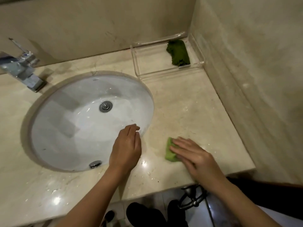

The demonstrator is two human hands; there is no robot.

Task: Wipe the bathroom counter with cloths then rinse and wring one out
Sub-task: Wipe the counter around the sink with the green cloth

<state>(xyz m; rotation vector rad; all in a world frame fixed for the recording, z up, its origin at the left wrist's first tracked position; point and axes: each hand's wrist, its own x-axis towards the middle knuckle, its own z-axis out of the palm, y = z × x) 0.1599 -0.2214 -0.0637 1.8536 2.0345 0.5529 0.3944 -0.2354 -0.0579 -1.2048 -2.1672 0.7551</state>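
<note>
Wide view down onto the beige marble bench (188,102), running from the left edge into the right-hand corner where two walls meet. It glistens near its front edge, with droplets and bright glints of light.

Set into it, left of centre, is the round white sink (65,128), with a shine of water on its bowl.

Back in the corner stands a clear acrylic tray (164,74), tight against both walls.

At the far left, the chrome faucet (24,69) angles in toward the sink.

Now the hands. The left hand (127,148) reaches across the near right rim of the sink, palm down, fingers straight and held together, gripping nothing. Whether it touches the rim I cannot tell.

The right hand (196,156) lies flat on the bench to the right of the sink, fingers stretched out and slightly spread, pressing down on a light green cloth (168,151). It is not clenched around it. Only the cloth's left part peeks out past the fingertips, and it lies flat on the marble near the front edge.

A second, dark green cloth (177,53) lies bunched in the right end of the tray, well apart from both hands.

Down in the sink sits the chrome drain (105,106), and a small chrome knob (95,164) is on the near wall of the bowl, just left of the left wrist.
</note>
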